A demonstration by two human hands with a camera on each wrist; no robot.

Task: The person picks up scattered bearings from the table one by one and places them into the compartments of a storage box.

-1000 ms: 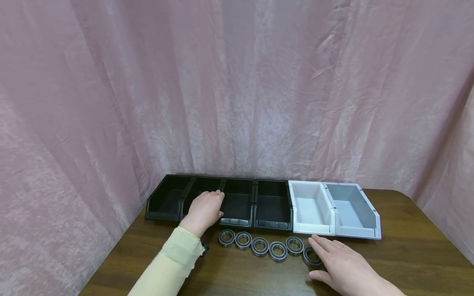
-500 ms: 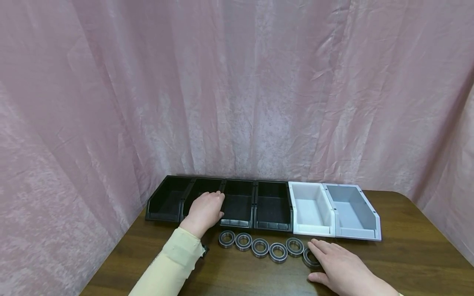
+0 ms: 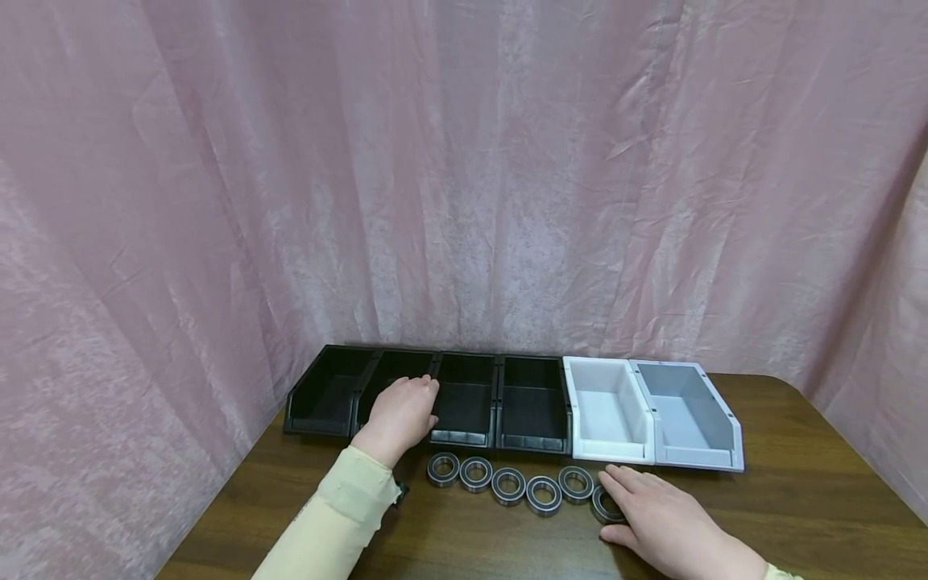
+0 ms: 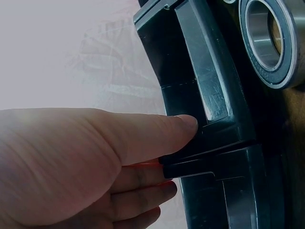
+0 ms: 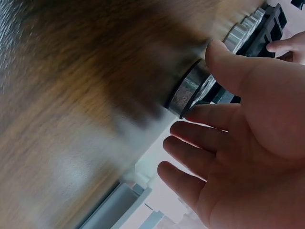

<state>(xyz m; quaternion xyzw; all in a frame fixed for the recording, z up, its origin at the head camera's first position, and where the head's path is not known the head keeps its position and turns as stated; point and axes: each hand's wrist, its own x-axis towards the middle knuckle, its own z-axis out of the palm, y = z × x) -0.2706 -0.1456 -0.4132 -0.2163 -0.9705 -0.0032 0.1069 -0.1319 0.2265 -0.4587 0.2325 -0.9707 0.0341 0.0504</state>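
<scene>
Over the divider between two black bins (image 3: 464,403) in the row's left part lies my left hand (image 3: 402,409). In the left wrist view the thumb (image 4: 176,129) extends over one bin and the fingers lie on the divider's other side; contact is unclear. My right hand (image 3: 670,519) is above the rightmost ball bearing (image 3: 598,509), partly covering it. Its fingers are nearly straight, with the thumb spread apart. In the right wrist view that bearing (image 5: 183,98) lies close to the thumb and index fingertip; whether they touch cannot be told.
Several more ball bearings (image 3: 544,511) lie in an uneven row on the wooden table (image 3: 471,552), just in front of the bins. A white bin (image 3: 616,451) and a grey bin (image 3: 699,459) finish the row on the right. Pink curtain (image 3: 464,177) hangs behind.
My right hand has shifted very slightly over the rightmost bearing, and a bit of its sleeve now shows. My left hand, the bearings and the bins keep their places.
</scene>
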